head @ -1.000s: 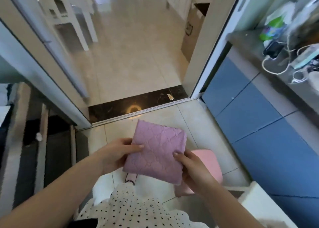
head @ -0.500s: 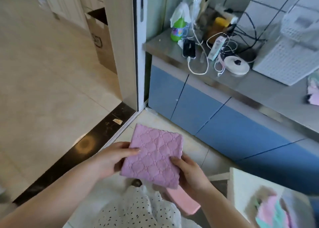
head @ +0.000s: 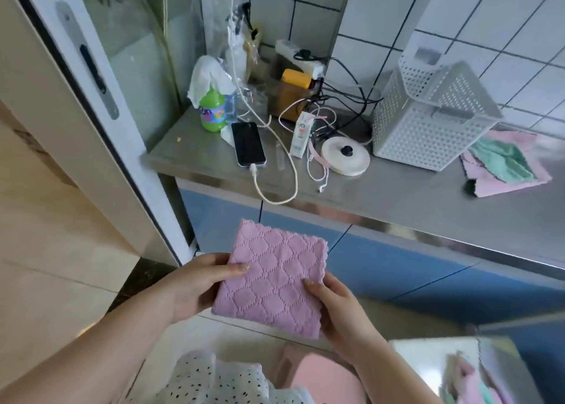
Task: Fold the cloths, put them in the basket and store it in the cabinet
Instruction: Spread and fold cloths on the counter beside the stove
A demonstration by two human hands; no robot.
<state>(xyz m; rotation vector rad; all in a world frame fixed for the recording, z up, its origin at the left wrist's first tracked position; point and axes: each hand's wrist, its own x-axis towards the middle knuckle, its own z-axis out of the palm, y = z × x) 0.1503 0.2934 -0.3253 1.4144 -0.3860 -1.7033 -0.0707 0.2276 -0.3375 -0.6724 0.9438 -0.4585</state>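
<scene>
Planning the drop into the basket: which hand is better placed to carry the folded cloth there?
Probably the right hand. The white basket stands on the counter up and to the right, on that hand's side. Both hands grip the purple cloth; the left hand would reach across.

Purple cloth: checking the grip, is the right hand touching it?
Touching: the head view shows the right hand pinching the purple cloth.

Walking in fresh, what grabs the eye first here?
A folded purple cloth sits front and centre, held by the left hand and right hand. Beyond it, on the steel counter, a white perforated basket stands beside unfolded pink and green cloths.
</scene>
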